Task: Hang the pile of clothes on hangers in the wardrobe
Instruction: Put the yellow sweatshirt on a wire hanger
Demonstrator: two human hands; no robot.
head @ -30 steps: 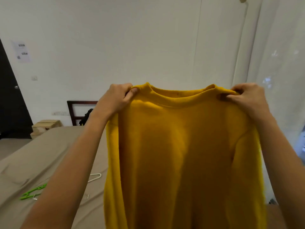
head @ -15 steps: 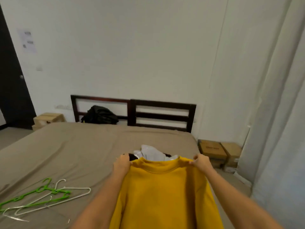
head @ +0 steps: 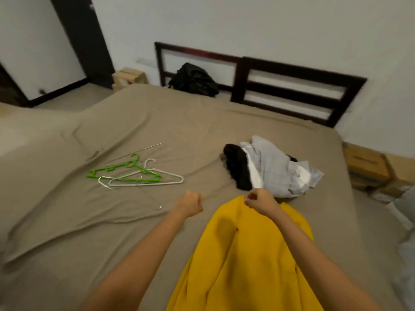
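The mustard-yellow knit sweatshirt point(head: 242, 254) lies flat on the tan-sheeted bed point(head: 157, 122). Of the hands, the right hand point(head: 258, 202) seems to pinch its collar, while the left hand point(head: 189, 204) is an empty fist beside it. A hanger probably comes next, so the left must reach for the green plastic hanger point(head: 112, 168) nearby.

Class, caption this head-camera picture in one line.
A yellow sweater lies on the bed, right hand at its collar, hangers and clothes pile nearby.

Yellow sweater point(head: 243, 263) on bed point(head: 94, 223), right grip point(head: 258, 202) — seemingly — holding it
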